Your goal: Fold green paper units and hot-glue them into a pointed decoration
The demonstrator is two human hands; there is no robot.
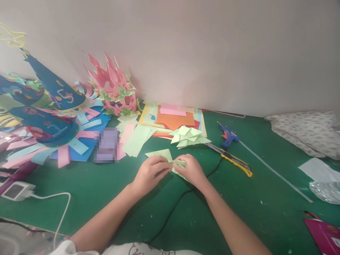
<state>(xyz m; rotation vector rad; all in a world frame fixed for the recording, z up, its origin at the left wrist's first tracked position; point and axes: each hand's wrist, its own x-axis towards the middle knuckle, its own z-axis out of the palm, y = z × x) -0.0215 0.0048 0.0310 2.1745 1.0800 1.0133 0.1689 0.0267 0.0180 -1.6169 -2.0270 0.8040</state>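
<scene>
Both hands meet over a pale green folded piece of paper (pixel 164 153) at the middle of the green table. My left hand (pixel 152 173) has its fingers closed on the paper's near left side. Opposite it, my right hand (pixel 190 170) pinches the right part, where a small folded flap shows between thumb and fingers. The paper's lower part is partly hidden by the hands. Just beyond them lies a pile of folded pale green paper pieces (pixel 189 136). Flat pale green paper strips (pixel 138 139) rest to the left of the pile.
A yellow utility knife (pixel 236 163) and a blue glue gun (pixel 227 137) with a long glue stick (pixel 276 171) lie right. Colored paper sheets (pixel 175 119) are stacked behind. Paper hats (pixel 57 83) and a pink paper crown (pixel 114 85) stand left. A black cord (pixel 170 216) crosses the table (pixel 207 226).
</scene>
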